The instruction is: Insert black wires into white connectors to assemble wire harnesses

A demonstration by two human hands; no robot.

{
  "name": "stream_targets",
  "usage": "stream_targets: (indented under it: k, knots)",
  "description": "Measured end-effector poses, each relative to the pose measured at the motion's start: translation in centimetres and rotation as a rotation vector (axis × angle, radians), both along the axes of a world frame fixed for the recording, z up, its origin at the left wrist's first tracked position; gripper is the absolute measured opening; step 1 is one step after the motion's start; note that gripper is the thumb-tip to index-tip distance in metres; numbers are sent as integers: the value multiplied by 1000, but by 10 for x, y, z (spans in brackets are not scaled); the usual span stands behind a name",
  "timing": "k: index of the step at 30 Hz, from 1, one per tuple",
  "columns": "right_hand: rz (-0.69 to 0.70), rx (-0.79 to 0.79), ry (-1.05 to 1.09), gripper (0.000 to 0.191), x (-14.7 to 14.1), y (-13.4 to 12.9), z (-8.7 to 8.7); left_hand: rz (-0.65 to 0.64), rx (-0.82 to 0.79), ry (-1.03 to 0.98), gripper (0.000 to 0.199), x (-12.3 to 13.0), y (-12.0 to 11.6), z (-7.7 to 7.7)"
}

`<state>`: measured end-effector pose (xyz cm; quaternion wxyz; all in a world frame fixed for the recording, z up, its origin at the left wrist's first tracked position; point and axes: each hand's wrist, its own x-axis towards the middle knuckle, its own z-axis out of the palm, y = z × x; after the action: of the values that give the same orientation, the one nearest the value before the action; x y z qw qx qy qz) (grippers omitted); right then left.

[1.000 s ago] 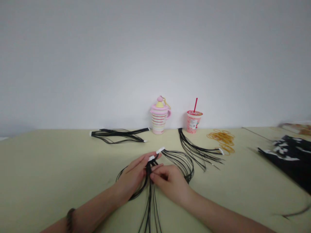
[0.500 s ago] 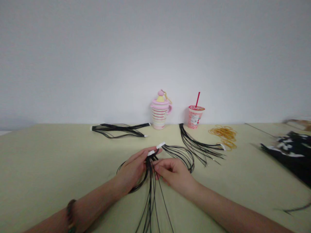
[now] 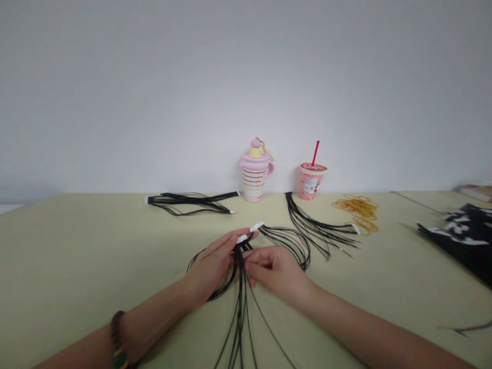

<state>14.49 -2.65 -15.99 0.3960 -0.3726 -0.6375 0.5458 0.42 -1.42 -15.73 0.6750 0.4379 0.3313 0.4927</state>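
Note:
Black wires with white connectors form a wire harness (image 3: pixel 240 297) between my hands, its loose ends hanging toward the table's near edge. My left hand (image 3: pixel 215 264) is closed around the harness just below a white connector (image 3: pixel 242 239). A second white connector (image 3: pixel 257 226) rests at my left fingertips, and wires loop from it to the right. My right hand (image 3: pixel 274 269) pinches at the wires below the connectors, with thumb and forefinger on a thin black wire. Some of the fingers are hidden behind the bundle.
Another black wire harness (image 3: pixel 192 201) lies at the back left, and one more (image 3: pixel 315 223) at the back right. A pink striped mug (image 3: pixel 253 177) and a pink cup with a straw (image 3: pixel 310 183) stand by the wall. Yellow rubber bands (image 3: pixel 357 207) and black-and-white material (image 3: pixel 461 241) lie to the right.
The view has shifted slightly, moving the scene a little right and up. One loose wire below my right hand now swings farther right. Both hands keep their hold.

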Motion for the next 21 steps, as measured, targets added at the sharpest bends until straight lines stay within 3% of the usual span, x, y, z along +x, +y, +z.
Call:
stream_targets:
  k: [3, 8, 10, 12, 14, 17, 21]
  knots:
    - [-62, -17, 0, 10, -1, 0, -3, 8, -12, 10, 29, 1, 0, 2]
    - [-95, 91, -59, 13, 3, 1, -7, 59, -26, -48, 23, 2, 3, 0]
    - [-102, 13, -89, 10, 6, 1, -2, 78, -64, -61, 20, 2, 5, -1]
    - [-154, -117, -112, 5, 11, 2, 8, 104, -99, -56, 16, 1, 8, -2]
    - [-209, -192, -63, 15, 21, 5, 23, 141, -112, -66, 13, 0, 12, -4]
    - [-199, -150, 202, 12, 45, 13, 52, 174, -102, -99, 14, -3, 16, -7]
    - [-307, -134, 514, 11, 80, 19, 87, 178, -114, -114, 16, -2, 16, -7]
